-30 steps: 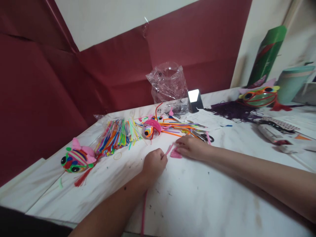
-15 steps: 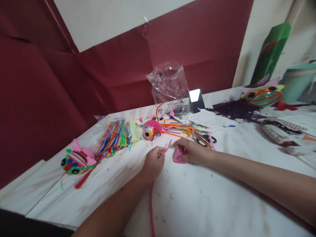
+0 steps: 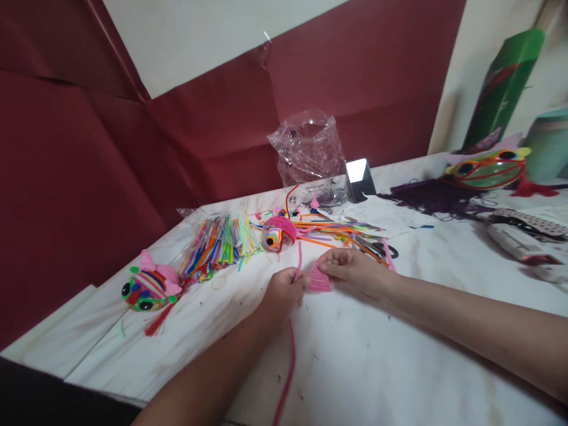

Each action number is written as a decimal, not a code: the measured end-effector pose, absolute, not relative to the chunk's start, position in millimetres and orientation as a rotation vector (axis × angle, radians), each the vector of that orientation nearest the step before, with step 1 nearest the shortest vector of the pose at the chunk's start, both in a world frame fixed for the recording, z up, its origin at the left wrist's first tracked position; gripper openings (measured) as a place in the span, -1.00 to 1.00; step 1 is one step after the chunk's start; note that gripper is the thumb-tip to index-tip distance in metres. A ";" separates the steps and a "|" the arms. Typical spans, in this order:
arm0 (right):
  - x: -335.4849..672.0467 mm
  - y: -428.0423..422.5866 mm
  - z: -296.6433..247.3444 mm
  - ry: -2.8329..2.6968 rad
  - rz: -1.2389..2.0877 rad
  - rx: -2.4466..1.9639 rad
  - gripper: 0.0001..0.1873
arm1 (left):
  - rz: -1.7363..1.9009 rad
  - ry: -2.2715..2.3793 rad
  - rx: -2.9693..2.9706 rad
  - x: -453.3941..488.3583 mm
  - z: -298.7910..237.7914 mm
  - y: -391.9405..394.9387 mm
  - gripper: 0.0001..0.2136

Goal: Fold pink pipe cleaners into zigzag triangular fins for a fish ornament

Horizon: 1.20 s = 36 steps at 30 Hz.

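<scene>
My left hand (image 3: pixel 287 289) is closed on a pink pipe cleaner (image 3: pixel 291 367); a short end sticks up above the fingers and a long darker length trails below towards the table's front. Between thumb and fingers, my right hand (image 3: pixel 348 267) pinches a flat pink piece (image 3: pixel 318 279) that looks built of pipe cleaner rows. The left fingertips are right beside this piece; whether they touch it I cannot tell. Just beyond my hands lies a fish-like craft (image 3: pixel 278 234) with a pink back and a striped eye.
Left of my hands are a bundle of coloured pipe cleaners (image 3: pixel 219 245) and a finished pink fish craft (image 3: pixel 148 287). Scissors (image 3: pixel 386 248) lie beyond my right hand. A phone (image 3: pixel 360 180) leans at the back beside a clear plastic bag (image 3: pixel 308 151). A glue gun (image 3: pixel 523 242) lies at right.
My right hand has lifted the pink piece off the table and tilted it up. My left hand has come closer to it, with the pipe cleaner's short end now pointing upward.
</scene>
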State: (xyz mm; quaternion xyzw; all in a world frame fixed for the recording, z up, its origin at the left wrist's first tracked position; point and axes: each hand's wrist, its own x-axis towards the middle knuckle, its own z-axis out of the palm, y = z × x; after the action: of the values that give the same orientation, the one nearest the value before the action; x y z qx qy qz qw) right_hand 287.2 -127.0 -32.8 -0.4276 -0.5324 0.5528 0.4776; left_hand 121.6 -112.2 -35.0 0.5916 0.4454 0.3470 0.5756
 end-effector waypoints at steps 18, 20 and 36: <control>291.2 -127.3 -27.3 -1.318 1.292 -1.025 -0.54 | 0.751 1.040 1.724 114.2 -33.0 -122.5 -0.66; 289.9 -129.1 -23.9 -1.298 1.292 -1.013 -0.54 | 0.697 1.000 1.699 114.3 -33.7 -123.7 -0.65; 283.8 -135.1 -24.3 -1.227 1.405 -0.917 -0.60 | 0.655 1.007 1.724 113.8 -39.1 -122.5 -0.71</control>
State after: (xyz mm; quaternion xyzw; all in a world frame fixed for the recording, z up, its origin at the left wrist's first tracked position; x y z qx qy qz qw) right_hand 283.8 -135.1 -24.3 -0.3804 -0.5090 0.5825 0.5068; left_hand 113.8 -122.5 -39.1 0.7118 0.4158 0.2704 0.4973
